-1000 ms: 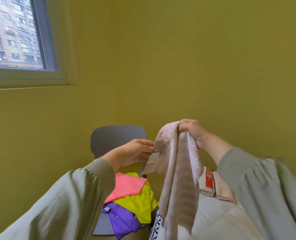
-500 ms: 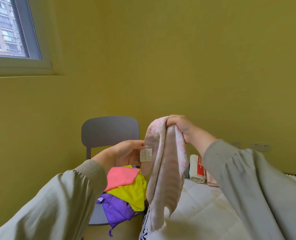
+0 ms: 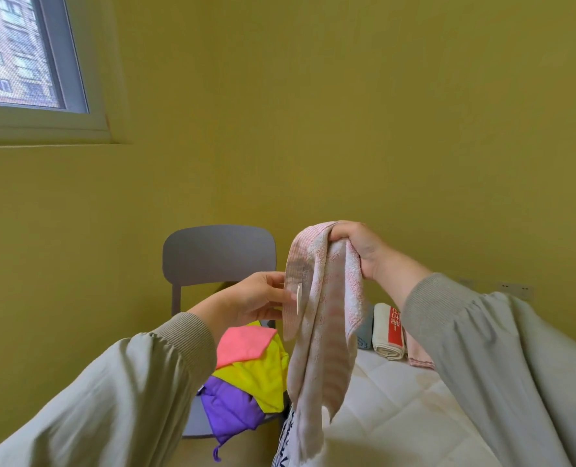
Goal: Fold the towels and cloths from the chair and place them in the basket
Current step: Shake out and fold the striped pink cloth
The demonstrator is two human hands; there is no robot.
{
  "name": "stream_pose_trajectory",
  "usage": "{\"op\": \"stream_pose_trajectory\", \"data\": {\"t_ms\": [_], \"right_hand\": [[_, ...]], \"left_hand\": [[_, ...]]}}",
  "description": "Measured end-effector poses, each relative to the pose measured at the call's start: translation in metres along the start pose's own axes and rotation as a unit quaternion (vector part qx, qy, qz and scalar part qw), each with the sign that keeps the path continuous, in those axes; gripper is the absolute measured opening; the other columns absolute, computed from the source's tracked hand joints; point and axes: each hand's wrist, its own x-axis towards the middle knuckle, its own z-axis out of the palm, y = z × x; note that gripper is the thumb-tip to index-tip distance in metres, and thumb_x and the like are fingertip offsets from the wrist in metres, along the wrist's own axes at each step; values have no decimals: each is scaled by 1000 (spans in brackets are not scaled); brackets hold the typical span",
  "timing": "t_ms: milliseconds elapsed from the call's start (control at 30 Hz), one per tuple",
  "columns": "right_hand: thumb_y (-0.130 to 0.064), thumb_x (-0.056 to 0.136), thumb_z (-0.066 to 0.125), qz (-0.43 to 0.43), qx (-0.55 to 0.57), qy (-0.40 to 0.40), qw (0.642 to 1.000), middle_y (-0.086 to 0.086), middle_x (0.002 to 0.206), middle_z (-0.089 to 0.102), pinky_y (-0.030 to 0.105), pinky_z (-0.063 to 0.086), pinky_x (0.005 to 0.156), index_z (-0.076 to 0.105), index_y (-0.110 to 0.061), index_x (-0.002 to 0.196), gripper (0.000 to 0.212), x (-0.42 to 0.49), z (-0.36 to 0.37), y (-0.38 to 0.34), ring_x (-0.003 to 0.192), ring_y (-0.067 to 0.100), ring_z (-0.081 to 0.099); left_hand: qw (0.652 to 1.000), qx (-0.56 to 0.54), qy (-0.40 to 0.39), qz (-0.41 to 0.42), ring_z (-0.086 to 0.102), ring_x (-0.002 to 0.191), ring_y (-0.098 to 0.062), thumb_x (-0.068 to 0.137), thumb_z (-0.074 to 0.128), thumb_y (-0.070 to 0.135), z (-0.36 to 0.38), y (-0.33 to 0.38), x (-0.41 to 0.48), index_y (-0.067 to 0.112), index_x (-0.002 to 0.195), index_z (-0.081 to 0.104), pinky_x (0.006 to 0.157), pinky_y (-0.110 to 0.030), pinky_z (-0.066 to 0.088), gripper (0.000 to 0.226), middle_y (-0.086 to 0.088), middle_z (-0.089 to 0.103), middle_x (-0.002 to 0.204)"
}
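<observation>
- Two grey-green sleeves (image 3: 111, 399) fill the bottom corners of the frame.
- A white bed (image 3: 398, 416) lies at the lower right. A black and white cloth (image 3: 285, 446) peeks out at the bottom middle.
- The pink towel (image 3: 317, 348) hangs down in the middle of the frame, over the edge of the bed.
- The right hand (image 3: 364, 254) has a tight grip on the top of the pink towel, fingers curled round the bunched part.
- The left hand (image 3: 259, 298) has a small pinching grip on the pink towel's left edge, beside a little white tag (image 3: 298, 299).
- Behind, left of middle, a pink cloth (image 3: 246, 342), a yellow cloth (image 3: 259, 375) and a purple cloth (image 3: 229, 409) lie in a heap on the grey chair (image 3: 219, 254).
- A rolled white towel (image 3: 382, 335) with a red stripe lies at the far end of the bed, right of the pink towel.
- The yellow wall (image 3: 347, 129) is at the back, with a window (image 3: 17, 52) in the upper left.
</observation>
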Motion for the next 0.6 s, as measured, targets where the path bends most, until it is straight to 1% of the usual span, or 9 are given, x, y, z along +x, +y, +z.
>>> {"op": "stream_pose_trajectory", "data": {"t_ms": [133,200,233,300,367,400,500,567,600], "right_hand": [[-3,62,55,-6,-7,-14,1000,10,63,52,28,43,57,52,-12,64,9,-6,3,-6,55,23,51],[3,74,53,-33,-51,7,998,5,55,48,23,38,51,48,-13,58,23,-5,2,-7,50,18,46],[4,77,53,-66,-115,27,991,2,52,43,22,33,48,44,-15,55,30,-4,0,-7,49,15,40],[2,77,56,-135,-325,64,934,-2,53,38,24,27,48,39,-18,54,35,-2,-9,-4,52,13,36],[-1,76,55,-157,-512,97,839,-3,63,49,26,33,53,45,-20,63,24,-1,-20,1,62,18,47],[-4,77,53,-152,-567,106,803,-2,72,56,27,36,56,49,-20,71,18,-3,-25,2,69,21,53],[-10,79,54,-123,-650,135,738,1,83,62,27,39,59,58,-19,81,11,-10,-33,4,80,26,60],[-15,83,58,-106,-677,152,712,3,77,61,27,39,59,62,-15,77,7,-15,-35,1,74,26,60],[-19,84,61,-99,-677,160,711,3,73,60,27,38,60,63,-13,76,11,-16,-37,0,71,24,59]], "left_hand": [[998,47,34,0,69,84,-24,69,76,6,7,4,1,8,92,69,90,-43,53,24,-8,72,87],[994,81,72,7,68,84,-25,76,75,7,10,6,2,5,89,69,90,-43,53,14,-10,72,87],[989,113,98,15,67,82,-24,78,75,9,11,8,2,4,88,70,87,-41,55,12,-9,71,86],[960,222,167,23,62,75,-19,82,73,18,7,13,2,3,88,70,75,-32,54,16,-5,67,79],[903,360,234,31,55,68,-18,85,68,24,0,23,0,7,81,68,60,-25,44,17,-1,59,70],[874,413,251,40,51,67,-20,86,65,23,-3,29,-3,10,72,64,54,-25,37,20,0,53,64],[812,515,270,48,47,64,-22,86,62,21,-14,47,-7,19,56,50,49,-28,31,33,3,47,57],[795,543,267,36,45,61,-20,86,63,21,-17,57,-10,19,55,47,47,-27,29,35,3,47,57],[792,548,266,31,44,58,-19,86,63,20,-18,62,-11,18,56,48,46,-26,29,34,3,46,56]]}}
